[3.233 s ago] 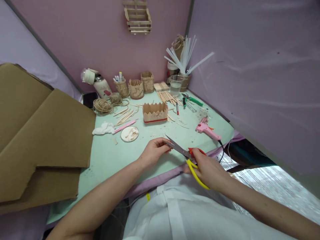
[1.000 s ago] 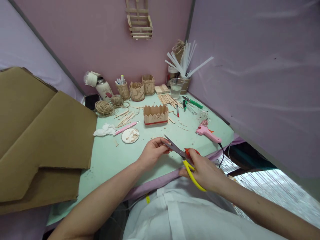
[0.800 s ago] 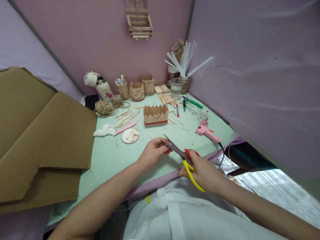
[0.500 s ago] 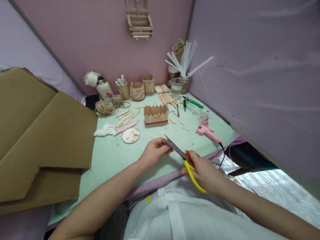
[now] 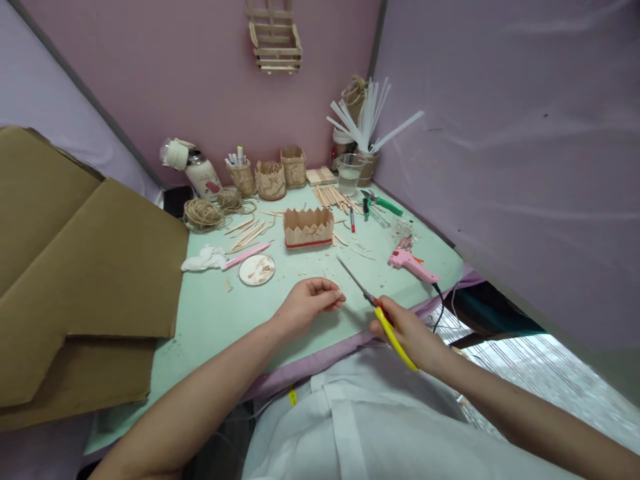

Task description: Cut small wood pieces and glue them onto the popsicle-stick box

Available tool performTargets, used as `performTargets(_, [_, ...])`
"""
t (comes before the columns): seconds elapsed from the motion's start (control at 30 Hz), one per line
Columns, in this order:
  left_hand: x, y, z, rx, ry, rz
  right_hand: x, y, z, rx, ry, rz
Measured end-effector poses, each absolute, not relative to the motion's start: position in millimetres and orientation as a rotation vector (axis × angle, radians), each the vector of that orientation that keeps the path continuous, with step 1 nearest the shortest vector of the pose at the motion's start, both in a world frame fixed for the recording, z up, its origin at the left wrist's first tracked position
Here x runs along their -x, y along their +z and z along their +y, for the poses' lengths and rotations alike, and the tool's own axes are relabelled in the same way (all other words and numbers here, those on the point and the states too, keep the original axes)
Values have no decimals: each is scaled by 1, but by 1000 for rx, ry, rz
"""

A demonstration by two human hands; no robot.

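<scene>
My right hand [image 5: 407, 330] is closed round the handles of a pair of scissors [image 5: 395, 340] with a yellow and a red grip. The blades point up and to the left, apart from my other hand. To their left, my left hand [image 5: 313, 303] hovers over the table's front part with thumb and fingertips pinched together. Whatever it pinches is too small to make out. Beyond both hands stands a small wooden box [image 5: 309, 230] with a zigzag rim and a red band at its base. A round white dish [image 5: 257, 270] with small wood pieces lies left of it.
A pink glue gun [image 5: 414, 265] with a black cord lies at the right. Cardboard [image 5: 130, 267] covers the left side. Along the back are a bottle [image 5: 205, 177], twine [image 5: 204, 215], wooden sticks [image 5: 336, 199], a cup of water [image 5: 349, 179] and green-handled pliers [image 5: 387, 205].
The scissors have drawn back right from my left hand, and their blades have turned edge-on. My left hand keeps its pinch. The whole view has shifted slightly.
</scene>
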State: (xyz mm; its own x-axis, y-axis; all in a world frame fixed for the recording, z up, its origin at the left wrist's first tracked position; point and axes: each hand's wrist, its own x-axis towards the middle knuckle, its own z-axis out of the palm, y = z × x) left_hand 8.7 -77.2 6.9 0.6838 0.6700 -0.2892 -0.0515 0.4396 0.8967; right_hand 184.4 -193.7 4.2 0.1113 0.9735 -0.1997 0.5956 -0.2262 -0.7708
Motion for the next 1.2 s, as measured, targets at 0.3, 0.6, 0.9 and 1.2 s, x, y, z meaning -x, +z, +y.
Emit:
performTargets(0.3, [-9,3,-77,-1012,340,688,-164,27,-173,1566,818,-1423])
performTargets(0.6, [-6,9,-77,-917,297,672,-154,17,-165,1558,678,-1433])
performTargets(0.9, [-8,3,-76,-889,343,670,-152,10,-162,1622,612,-1397])
performTargets(1.2, [-8,7,-77,-1005,658,722,-166,20,-173,1927,634,-1675])
